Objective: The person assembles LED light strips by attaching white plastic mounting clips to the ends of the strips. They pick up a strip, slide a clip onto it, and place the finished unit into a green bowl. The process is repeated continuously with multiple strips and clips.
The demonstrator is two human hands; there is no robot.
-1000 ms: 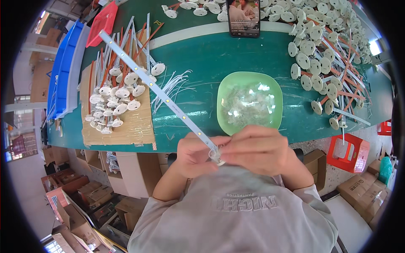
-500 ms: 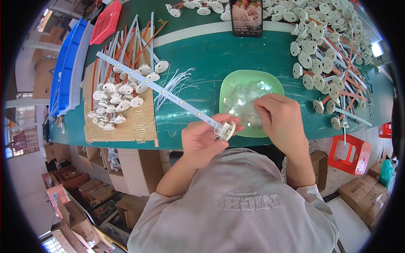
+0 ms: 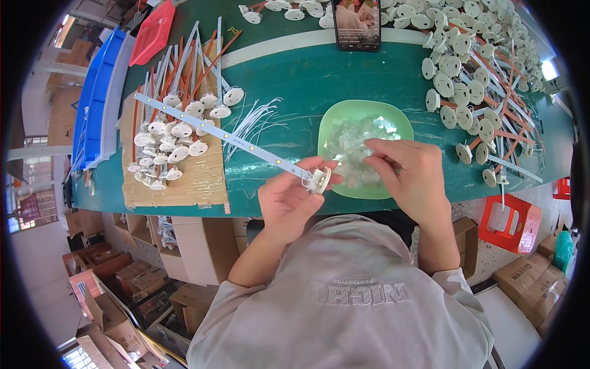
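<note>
My left hand (image 3: 284, 202) is closed around a white round lamp base (image 3: 318, 181) with an LED strip (image 3: 228, 138) attached. The strip slants up and left from the base, dotted with small yellowish LEDs, its far end over a cardboard sheet. Thin wires loop about the base. Over the right side of a light green bowl (image 3: 326, 117), my right hand (image 3: 421, 178) has thumb and forefinger pinched together. Whatever lies between those fingertips is too small to make out. Small clear plastic pieces (image 3: 350, 150) are heaped in the bowl.
Similar lamp bases with strips (image 3: 178, 132) lie on the cardboard sheet (image 3: 203, 184) at left; a bigger pile (image 3: 461, 74) covers the right. Loose white wires (image 3: 252, 126) lie between sheet and bowl. A phone (image 3: 357, 27) stands behind. Blue (image 3: 101, 92) and red trays (image 3: 152, 34) are far left.
My left hand has shifted slightly left with the lamp base, and the strip's far end has dropped lower. My right hand stays pinched over the bowl, having moved only slightly.
</note>
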